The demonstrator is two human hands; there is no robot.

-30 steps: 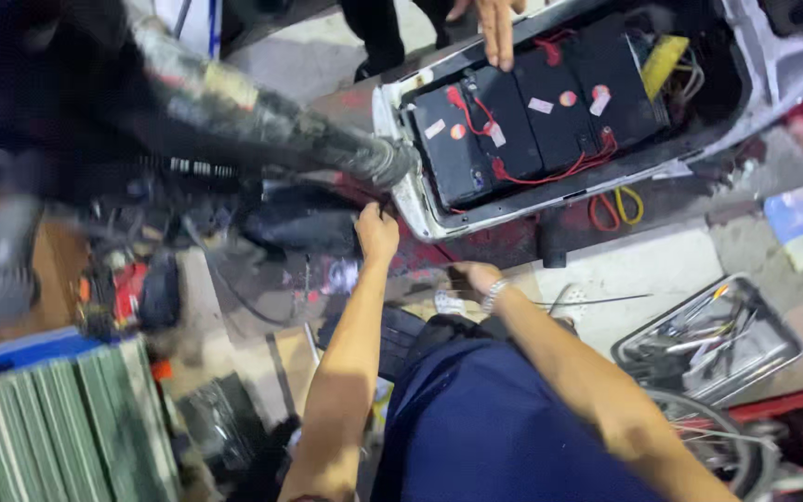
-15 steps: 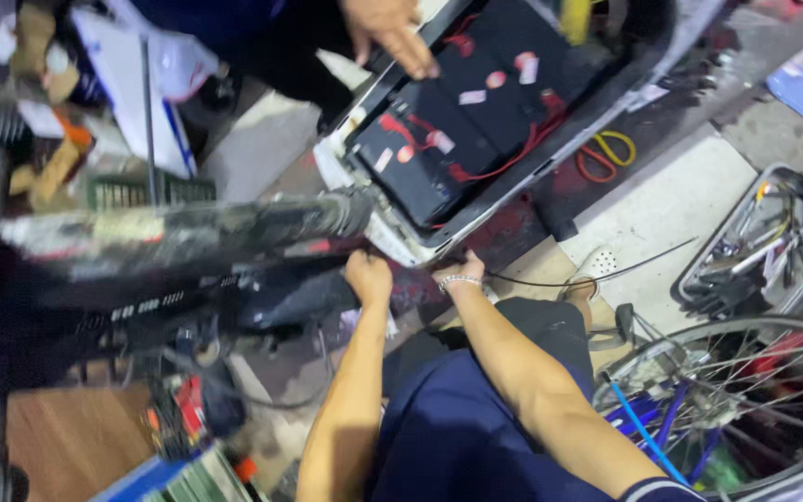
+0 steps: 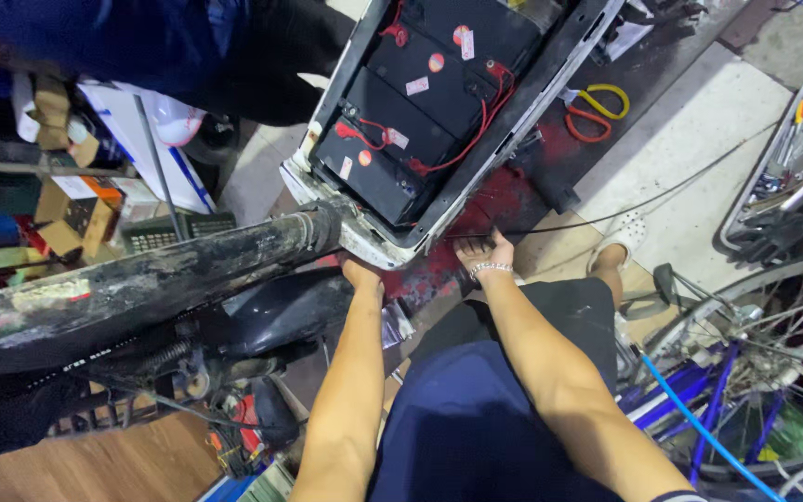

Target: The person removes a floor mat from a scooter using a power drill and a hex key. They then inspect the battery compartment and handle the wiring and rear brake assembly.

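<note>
Black battery blocks fill the open white-rimmed compartment that tilts away from you toward the far right, with red wires looping across their tops and small round and square stickers on them. Your left hand presses up against the near corner of that compartment, just right of the end of the dirty, mud-caked tube that runs off to the left; the fingers are tucked under the rim, so you cannot tell whether they are clenched or merely braced. Your right hand, wearing a silver chain bracelet at the wrist, lies against the near long edge of the same compartment, fingers curled under it and touching it; whether they grasp it firmly is hidden.

Below the compartment the floor is stained red. Farther right, a yellow-handled tool and a red-handled one lie together on dark ground. A thin black cable trails across the pale tiles toward a metal tray of tools at the far right. A bicycle wheel stands near right. Another person in dark blue stands at the far left. Cardboard boxes crowd the left side.
</note>
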